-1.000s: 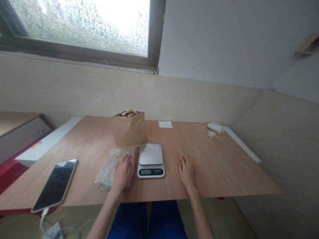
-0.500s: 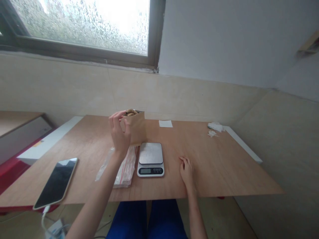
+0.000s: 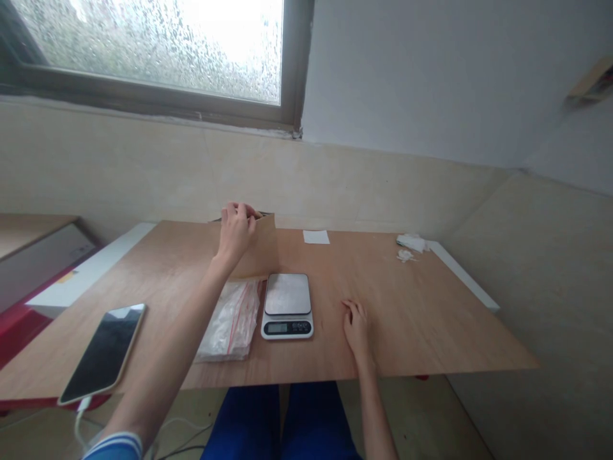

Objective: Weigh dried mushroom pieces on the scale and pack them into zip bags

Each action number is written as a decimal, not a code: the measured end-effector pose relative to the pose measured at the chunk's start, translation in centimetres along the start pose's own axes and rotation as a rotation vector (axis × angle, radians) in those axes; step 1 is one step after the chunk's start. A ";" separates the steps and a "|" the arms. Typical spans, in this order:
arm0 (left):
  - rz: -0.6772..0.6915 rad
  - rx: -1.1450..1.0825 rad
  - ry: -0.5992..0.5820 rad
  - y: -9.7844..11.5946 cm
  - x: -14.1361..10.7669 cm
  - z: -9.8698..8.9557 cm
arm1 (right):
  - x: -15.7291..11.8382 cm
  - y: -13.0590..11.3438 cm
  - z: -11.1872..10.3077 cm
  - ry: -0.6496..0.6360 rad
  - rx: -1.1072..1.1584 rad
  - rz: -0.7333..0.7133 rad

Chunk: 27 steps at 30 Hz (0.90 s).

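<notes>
My left hand (image 3: 238,230) is at the top of a brown cardboard box (image 3: 261,249), fingers bent down over the opening. Its fingertips are partly hidden, and what they hold, if anything, does not show. A bit of something brown shows at the box's mouth. A small kitchen scale (image 3: 287,297) with a bare metal plate stands in front of the box. Beside it, under my left forearm, lies a stack of clear zip bags (image 3: 232,322) with red stripes. My right hand (image 3: 357,322) rests on the table right of the scale, loosely bent and holding nothing.
A phone (image 3: 103,351) with a white cable lies at the table's left. A white card (image 3: 316,237) lies near the wall, and crumpled white scraps (image 3: 412,243) at the back right. The wooden table (image 3: 383,287) ends just before my knees.
My left hand has moved from beside the box's rim to over its opening, and its fingers have bent downward. The brown contents are now mostly covered. My right hand stays put.
</notes>
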<state>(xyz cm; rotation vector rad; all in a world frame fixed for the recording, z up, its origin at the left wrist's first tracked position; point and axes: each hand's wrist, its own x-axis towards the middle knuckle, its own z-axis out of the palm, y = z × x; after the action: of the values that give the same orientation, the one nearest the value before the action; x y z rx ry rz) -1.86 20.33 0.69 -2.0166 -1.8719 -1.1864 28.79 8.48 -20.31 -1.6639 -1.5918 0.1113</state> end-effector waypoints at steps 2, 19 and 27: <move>-0.040 0.040 0.018 0.0 0.1 -0.3 | 0.0 0.0 0.0 -0.010 -0.006 0.005; -0.253 0.134 -0.119 0.4 1.5 -1.1 | 0.1 0.1 0.1 0.008 0.006 -0.002; -0.108 -0.144 0.162 0.9 0.9 -1.8 | 0.1 -0.1 0.1 0.020 0.008 -0.001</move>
<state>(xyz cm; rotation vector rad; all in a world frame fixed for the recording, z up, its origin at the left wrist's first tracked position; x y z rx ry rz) -1.94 19.80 2.86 -1.8428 -1.8861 -1.5044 28.70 8.57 -20.28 -1.6534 -1.5747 0.0999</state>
